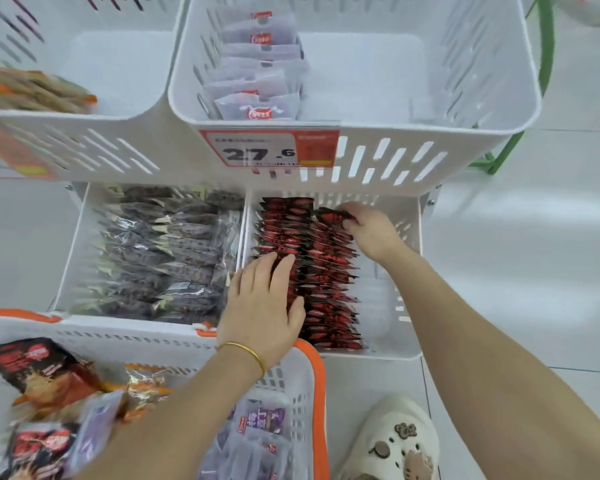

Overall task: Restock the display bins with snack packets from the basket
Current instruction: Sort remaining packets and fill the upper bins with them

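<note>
Closest in, the white shopping basket (317, 386) with an orange rim sits at lower left, loaded with mixed snack packets (39, 372) in red-black, orange and purple wrappers. Beyond it stand white slotted display bins. The upper right bin (465, 81) holds a single file of pale purple sachets (260, 67) along its left side and carries a price tag (267, 150) reading 27.6 on its front wall. The upper left bin (125, 74) holds tan and orange packs (32, 91). Below, the lower left bin (77, 237) is packed with dark grey packets (160, 251). Just beside it, the lower right bin (407, 271) contains two rows of red-and-black packets (326, 282) standing on edge, with bare bin bottom to their right. The left hand (260, 306), a gold bangle (246, 353) on its wrist, lies flat with straight fingers pressing on the left row. The right hand (371, 233) reaches to the far end of the right row, its fingers curled around the end packet (333, 214) there. A cream clog (395, 441) with charms stands on the white floor (534, 271) beside the basket.
</note>
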A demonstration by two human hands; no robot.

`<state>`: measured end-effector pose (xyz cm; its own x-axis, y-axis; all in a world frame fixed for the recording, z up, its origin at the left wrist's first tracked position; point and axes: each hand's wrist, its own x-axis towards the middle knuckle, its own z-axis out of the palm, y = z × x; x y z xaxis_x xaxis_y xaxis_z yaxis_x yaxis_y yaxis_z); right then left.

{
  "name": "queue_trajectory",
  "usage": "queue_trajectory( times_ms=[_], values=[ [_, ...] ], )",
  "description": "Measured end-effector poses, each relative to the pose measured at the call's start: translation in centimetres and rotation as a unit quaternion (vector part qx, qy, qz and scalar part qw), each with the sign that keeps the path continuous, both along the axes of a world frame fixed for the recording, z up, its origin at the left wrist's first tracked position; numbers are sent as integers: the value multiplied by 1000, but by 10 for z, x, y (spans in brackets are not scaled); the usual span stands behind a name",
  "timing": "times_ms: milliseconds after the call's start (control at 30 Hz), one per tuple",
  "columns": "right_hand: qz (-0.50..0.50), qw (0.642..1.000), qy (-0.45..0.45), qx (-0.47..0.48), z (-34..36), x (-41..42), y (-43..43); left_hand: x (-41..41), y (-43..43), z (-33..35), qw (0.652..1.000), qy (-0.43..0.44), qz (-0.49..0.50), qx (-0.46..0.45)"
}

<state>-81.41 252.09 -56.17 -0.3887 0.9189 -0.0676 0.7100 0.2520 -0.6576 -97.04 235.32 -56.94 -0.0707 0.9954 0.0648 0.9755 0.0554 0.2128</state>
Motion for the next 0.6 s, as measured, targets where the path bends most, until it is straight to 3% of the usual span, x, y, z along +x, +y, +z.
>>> queue_trajectory(
  times_ms=[133, 233, 400, 600],
  values=[
    [19, 996, 55, -63, 2, -17, 0, 0, 1, -3, 1000, 5, 5, 17],
    [22, 999, 33, -20, -8, -21, -4, 0, 0, -3, 1000, 5, 9, 13],
    [-75, 990, 31, 116, -19, -18, -17, 0, 0, -4, 1000, 9, 13, 16],
    [-59, 996, 27, 61, -19, -15, -19, 0, 1, 0, 1000, 3, 7, -21]
  ],
)
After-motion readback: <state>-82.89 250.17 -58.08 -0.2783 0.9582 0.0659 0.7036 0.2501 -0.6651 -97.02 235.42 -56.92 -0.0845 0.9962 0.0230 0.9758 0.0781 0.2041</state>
